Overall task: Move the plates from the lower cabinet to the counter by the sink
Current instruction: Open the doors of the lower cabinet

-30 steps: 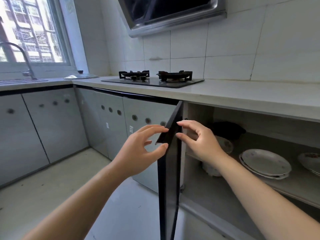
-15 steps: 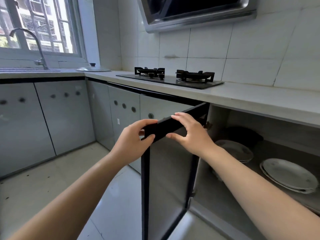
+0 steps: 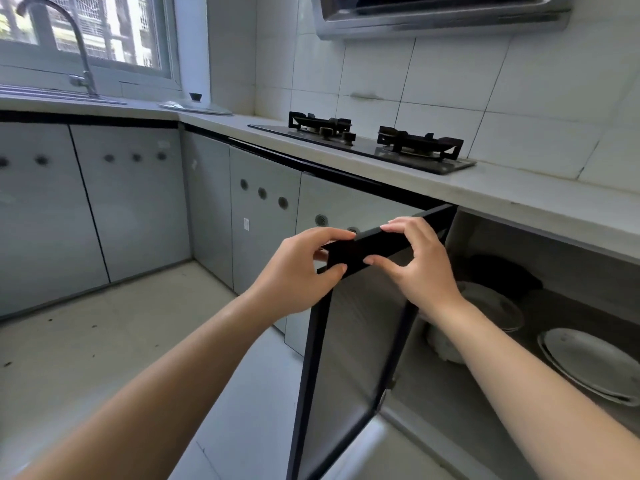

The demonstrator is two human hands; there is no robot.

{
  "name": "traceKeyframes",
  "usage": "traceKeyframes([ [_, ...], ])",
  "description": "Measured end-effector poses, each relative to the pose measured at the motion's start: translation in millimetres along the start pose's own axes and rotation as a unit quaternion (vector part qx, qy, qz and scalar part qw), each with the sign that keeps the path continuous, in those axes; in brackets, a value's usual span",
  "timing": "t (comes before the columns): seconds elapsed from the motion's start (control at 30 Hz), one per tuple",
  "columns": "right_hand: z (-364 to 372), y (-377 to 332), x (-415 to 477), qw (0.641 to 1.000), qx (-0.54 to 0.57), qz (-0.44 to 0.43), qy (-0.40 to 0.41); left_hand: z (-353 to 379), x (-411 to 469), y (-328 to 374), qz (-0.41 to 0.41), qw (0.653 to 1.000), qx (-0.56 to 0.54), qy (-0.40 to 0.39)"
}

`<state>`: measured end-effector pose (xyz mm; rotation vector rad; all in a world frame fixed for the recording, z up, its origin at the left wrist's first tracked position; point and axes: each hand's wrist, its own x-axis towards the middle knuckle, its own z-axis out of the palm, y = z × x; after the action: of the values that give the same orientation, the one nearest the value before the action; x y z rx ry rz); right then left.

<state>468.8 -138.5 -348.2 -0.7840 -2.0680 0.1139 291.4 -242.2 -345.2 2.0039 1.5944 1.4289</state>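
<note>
Two hands: the left hand (image 3: 301, 271) and the right hand (image 3: 422, 268) are both being kept on the top edge of the cabinet door (image 3: 360, 341), with bare forearms being stretched in from the lower corners of the view.
Left grasp: the free outer corner of the door's top edge is being pinched, with the fingers curled over the top and the thumb being pressed against the dark rail lower down.
Right grasp: the same rail is being gripped just beside the left hand, toward the hinge side, with the fingers hooked over the top and the thumb being pressed on the near face.
Door: it is being held open, swung out from the cabinet front, with its long axis upright and its top edge running back from the hands to the hinge.
Plates: a stack of plates (image 3: 588, 362) is being kept flat, face up, on the shelf (image 3: 571, 313) right of the door, well apart from both hands.
Second plate (image 3: 491, 303): it is lying flat nearer the door and is being partly hidden by the right wrist.
Counter (image 3: 519, 195): it is running above the door; the faucet (image 3: 69, 39) is being seen far left of the door.
</note>
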Motion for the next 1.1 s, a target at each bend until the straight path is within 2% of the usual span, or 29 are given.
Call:
traceKeyframes([
  [0.23,1,7,-4,1.0,0.015,-0.005,0.011,3,1,5,-0.01,1.0,0.022,-0.004],
  [0.47,-3,13,-10,0.999,-0.008,-0.03,-0.015,9,-8,16,-0.021,0.998,0.06,0.011],
  [0.67,-17,19,-21,0.998,0.003,-0.046,-0.038,19,-16,39,0.016,0.978,0.205,0.036],
  [0.83,-37,39,-41,0.997,0.038,-0.054,-0.05,33,-15,62,0.013,0.955,0.292,0.051],
  [0.93,-52,62,-58,0.996,0.051,-0.036,-0.062,49,-12,80,0.012,0.944,0.326,0.058],
  [1.1,-82,111,-89,0.993,0.051,0.016,-0.101,94,-4,105,0.024,0.944,0.323,0.063],
])
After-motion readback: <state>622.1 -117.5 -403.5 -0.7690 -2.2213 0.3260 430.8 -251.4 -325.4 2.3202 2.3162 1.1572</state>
